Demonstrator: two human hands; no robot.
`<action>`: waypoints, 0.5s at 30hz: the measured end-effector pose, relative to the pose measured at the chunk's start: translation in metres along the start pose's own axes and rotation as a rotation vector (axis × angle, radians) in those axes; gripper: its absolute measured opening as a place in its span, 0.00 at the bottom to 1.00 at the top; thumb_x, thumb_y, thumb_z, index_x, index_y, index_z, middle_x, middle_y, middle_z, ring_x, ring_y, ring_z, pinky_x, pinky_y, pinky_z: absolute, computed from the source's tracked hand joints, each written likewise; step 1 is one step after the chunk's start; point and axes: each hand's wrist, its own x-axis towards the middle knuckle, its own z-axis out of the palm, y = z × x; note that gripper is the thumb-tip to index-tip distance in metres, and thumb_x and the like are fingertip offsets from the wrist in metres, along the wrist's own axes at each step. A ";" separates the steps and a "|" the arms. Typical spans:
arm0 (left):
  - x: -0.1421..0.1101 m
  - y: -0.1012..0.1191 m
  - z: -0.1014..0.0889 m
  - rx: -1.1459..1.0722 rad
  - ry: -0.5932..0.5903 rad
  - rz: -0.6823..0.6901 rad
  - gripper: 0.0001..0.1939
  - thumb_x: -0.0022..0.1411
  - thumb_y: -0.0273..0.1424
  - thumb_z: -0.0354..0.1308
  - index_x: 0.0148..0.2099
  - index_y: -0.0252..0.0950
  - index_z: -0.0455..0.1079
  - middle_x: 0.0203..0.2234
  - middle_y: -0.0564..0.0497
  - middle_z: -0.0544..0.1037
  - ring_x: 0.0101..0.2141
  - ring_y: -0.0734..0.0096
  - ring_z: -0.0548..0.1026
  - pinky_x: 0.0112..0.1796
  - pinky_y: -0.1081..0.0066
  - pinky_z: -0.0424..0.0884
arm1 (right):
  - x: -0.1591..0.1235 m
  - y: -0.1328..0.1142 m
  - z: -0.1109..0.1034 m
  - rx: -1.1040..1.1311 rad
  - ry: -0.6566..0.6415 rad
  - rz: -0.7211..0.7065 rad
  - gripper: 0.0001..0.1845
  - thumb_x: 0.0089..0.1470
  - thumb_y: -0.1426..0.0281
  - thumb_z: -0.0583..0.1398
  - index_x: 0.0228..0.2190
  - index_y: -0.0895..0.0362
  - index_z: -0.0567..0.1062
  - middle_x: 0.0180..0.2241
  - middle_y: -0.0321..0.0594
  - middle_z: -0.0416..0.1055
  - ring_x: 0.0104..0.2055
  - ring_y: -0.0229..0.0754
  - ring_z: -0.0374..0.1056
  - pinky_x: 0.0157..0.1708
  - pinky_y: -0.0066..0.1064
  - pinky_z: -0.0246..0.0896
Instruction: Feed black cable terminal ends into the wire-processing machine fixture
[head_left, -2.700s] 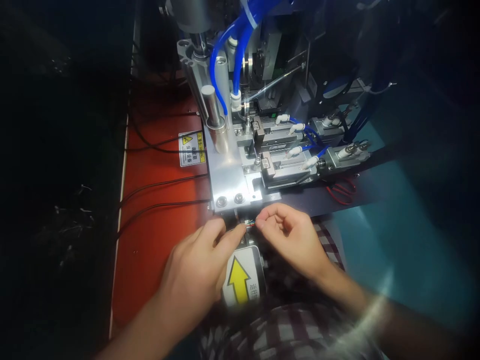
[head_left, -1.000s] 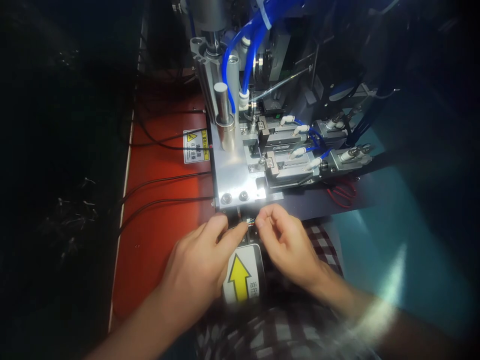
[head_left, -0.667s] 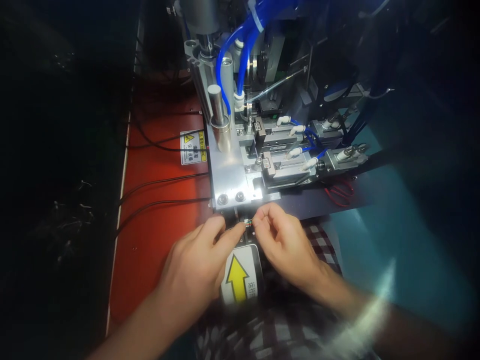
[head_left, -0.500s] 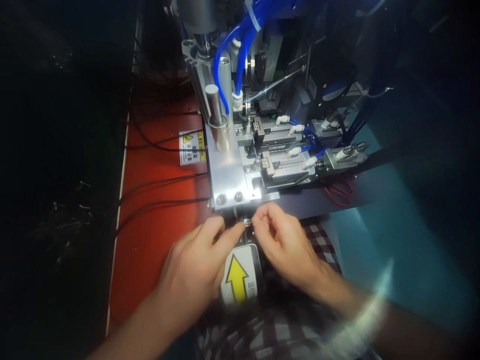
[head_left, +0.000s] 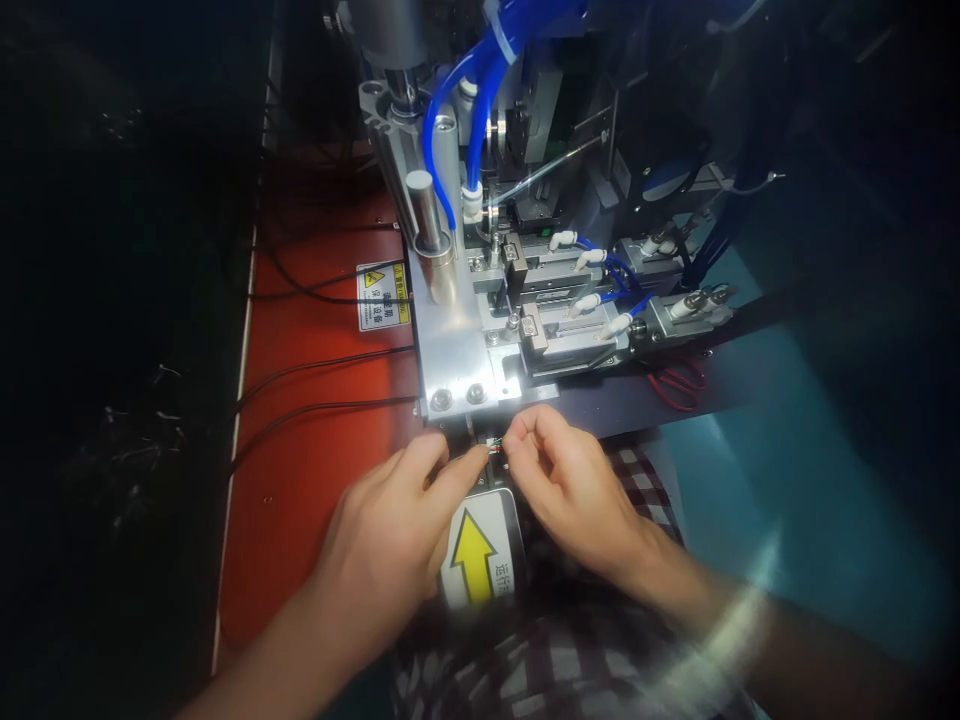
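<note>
At the front of the metal machine, both hands meet over a narrow dark track. A short bunch of thin coloured wires, with a small whitish end, spans the gap between my fingertips. My left hand is closed in a pinch at the left end of the wires. On the other side, my right hand pinches their right end between thumb and forefinger. The fingertips hide most of the small piece. Just below sits a white label with a yellow arrow, partly covered by my left hand.
An orange-red panel lies to the left, crossed by black cables and bearing a warning label. Blue air hoses and small cylinders stand behind. Red-handled tool loops lie at right.
The view has shifted very slightly. Both hands keep the same pinch on the wires, with no clear movement.
</note>
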 end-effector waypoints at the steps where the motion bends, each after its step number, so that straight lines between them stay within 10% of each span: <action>1: 0.000 0.000 0.000 -0.001 0.005 0.002 0.19 0.61 0.20 0.49 0.52 0.33 0.71 0.29 0.49 0.69 0.25 0.72 0.70 0.23 0.74 0.68 | 0.000 -0.001 0.000 0.001 -0.003 -0.004 0.06 0.61 0.70 0.51 0.30 0.55 0.64 0.21 0.30 0.59 0.21 0.35 0.56 0.25 0.30 0.50; 15: 0.001 0.002 0.000 0.011 0.010 -0.006 0.19 0.61 0.20 0.48 0.51 0.34 0.72 0.29 0.49 0.69 0.24 0.72 0.69 0.22 0.75 0.67 | -0.012 -0.001 0.008 0.072 0.011 0.032 0.07 0.59 0.68 0.52 0.30 0.56 0.66 0.19 0.29 0.58 0.19 0.34 0.55 0.22 0.28 0.48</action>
